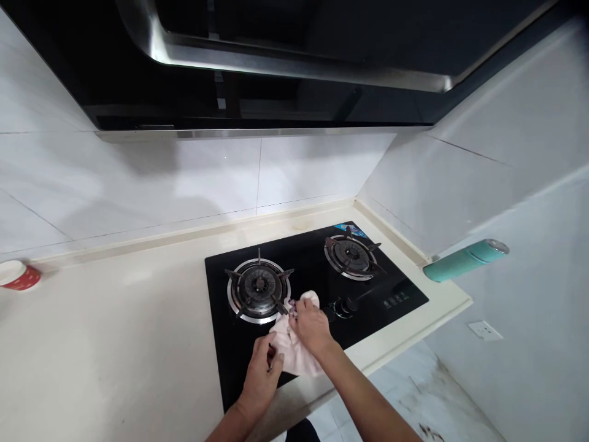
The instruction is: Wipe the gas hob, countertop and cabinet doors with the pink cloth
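A pale pink cloth point(297, 353) lies bunched on the black glass gas hob point(304, 270), beside the left burner point(260, 285), and spreads toward the hob's front edge. My right hand point(311, 325) is closed on the cloth's upper part, its fingers pressed into the folds. At the cloth's left edge is my left hand point(261, 374), fingers half curled. A dark gap shows between its thumb and fingers, and the fingertips are at the fabric. Just right of my right hand sits a black control knob point(352, 304).
The right burner point(352, 255) has upright pan supports. A dark range hood point(285, 67) hangs low over the hob. A teal cylindrical bottle point(464, 261) stands at the counter's right end. On the far left is a red-and-white cup point(21, 276) on the cream counter point(115, 331).
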The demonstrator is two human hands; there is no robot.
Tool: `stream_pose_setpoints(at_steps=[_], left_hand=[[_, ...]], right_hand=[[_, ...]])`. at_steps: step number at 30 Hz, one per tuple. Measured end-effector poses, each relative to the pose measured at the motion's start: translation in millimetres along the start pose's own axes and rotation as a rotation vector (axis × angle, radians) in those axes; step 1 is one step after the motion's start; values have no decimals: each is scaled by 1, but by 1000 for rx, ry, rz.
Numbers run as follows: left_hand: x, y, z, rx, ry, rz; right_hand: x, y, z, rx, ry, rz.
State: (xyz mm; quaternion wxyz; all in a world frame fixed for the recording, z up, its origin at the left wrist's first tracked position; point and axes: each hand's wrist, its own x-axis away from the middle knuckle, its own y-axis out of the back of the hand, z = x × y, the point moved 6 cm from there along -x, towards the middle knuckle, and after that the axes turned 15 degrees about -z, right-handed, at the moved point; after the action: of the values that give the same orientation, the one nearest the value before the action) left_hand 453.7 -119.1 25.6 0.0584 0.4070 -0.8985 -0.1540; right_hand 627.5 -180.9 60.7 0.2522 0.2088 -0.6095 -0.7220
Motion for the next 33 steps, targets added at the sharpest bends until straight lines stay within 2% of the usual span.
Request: stream_pose_setpoints(at_steps=[2,5,8,11,13,17,19,23,25,27,29,32,33], left_hand=[[2,1,0,-65,-68,3],[7,1,-2,-292,-278,-7],[15,-6,1,-468,-444,110],[20,-7,9,-485,-457,224],[17,3,15,-474,-406,166],[5,27,17,-468,-358,-83],[3,28,13,-479,-394,-96],[11,16,3,-501,-483,29],[14,15,0,-487,-510,43],[15,18,-1,-451,-520,34],[14,24,-2,-398,-519,34],[10,29,-7,-331,-504,77],[9,30,-9,-316,-498,90]], right_hand=[[26,-2,2,4,20,12],[64,-10,5,-29,58,19],[95,-25,11,-176,98,24],[108,-39,18,-378,122,17],[104,-41,18,-469,113,-58],[82,-33,9,-457,69,-244],[74,-31,-4,-408,5,-253],[84,-29,-61,-332,-148,-276],[99,-26,-106,-266,-255,-282],[117,-19,-159,-194,-417,-230],[137,-7,-211,-145,-562,-134],[167,18,-270,-178,-629,-38],[179,28,-285,-213,-665,-67]])
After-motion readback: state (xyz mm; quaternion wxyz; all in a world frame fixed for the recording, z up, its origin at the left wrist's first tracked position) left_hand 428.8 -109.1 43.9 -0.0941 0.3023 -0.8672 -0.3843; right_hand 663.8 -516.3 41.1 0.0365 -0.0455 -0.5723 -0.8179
